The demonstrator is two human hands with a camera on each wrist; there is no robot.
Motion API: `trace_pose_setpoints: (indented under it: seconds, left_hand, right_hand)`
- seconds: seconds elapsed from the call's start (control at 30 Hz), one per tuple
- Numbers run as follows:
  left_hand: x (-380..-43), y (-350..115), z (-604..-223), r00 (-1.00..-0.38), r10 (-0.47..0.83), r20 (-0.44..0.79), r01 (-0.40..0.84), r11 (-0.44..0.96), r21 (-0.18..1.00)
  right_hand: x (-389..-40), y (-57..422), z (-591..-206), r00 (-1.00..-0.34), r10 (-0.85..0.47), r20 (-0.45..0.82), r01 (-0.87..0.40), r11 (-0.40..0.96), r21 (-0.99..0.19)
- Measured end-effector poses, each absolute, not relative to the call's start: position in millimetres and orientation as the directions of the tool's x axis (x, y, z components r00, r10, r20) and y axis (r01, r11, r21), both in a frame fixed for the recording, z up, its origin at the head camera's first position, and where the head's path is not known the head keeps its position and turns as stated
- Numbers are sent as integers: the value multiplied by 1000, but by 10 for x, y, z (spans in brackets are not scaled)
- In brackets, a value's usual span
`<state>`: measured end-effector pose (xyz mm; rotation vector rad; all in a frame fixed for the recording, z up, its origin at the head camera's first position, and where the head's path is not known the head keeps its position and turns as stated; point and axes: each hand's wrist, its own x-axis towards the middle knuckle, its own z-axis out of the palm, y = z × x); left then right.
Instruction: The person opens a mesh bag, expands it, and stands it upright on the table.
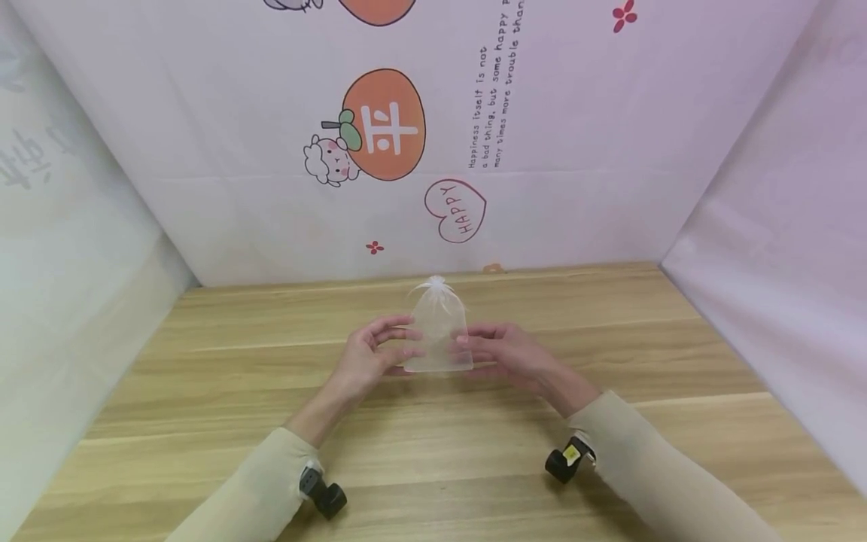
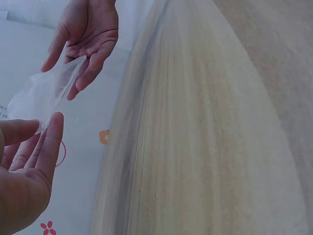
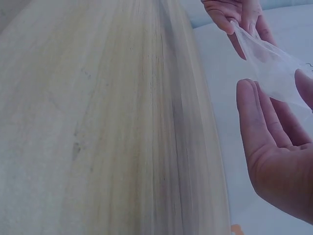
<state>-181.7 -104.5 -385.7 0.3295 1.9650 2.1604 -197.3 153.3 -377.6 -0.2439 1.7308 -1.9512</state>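
Note:
A sheer white drawstring pouch (image 1: 439,331) stands upright above the table, its gathered neck and ribbon ends at the top. My left hand (image 1: 369,354) pinches its left edge between thumb and fingers; the left wrist view shows this hand (image 2: 29,181) close, with the thumb on the sheer fabric (image 2: 44,93). On the other side, my right hand (image 1: 515,354) holds the right edge, thumb in front and fingers behind. Those right fingers (image 3: 259,117) lie fairly straight along the pouch (image 3: 274,68) in the right wrist view. What the pouch contains cannot be made out.
Below the hands lies a wood-grain table (image 1: 433,467). A white printed cloth (image 1: 576,135) rises behind it, with white cloth sides (image 1: 61,248) at left and right. Each sleeve carries a small black wrist camera (image 1: 323,493).

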Motion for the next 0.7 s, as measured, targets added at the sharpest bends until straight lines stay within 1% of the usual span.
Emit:
trace_pose_setpoints:
  seconds: [0.2, 0.5, 0.7]
  left_hand:
    - [-1794, -1028, -3879, -949, 314, 22, -8, -93, 996]
    - [-1810, -1026, -3875, -936, 348, 47, 20, -81, 997]
    - [-1835, -1023, -3856, -936, 352, 21, 3, -53, 999]
  right_hand:
    - [-1967, 1522, -3833, -858, -481, -181, 234, -51, -971]
    - [-1981, 1496, -3838, -882, -451, -136, 170, -35, -985]
    - [-1972, 1475, -3798, -896, -424, -129, 149, -14, -989]
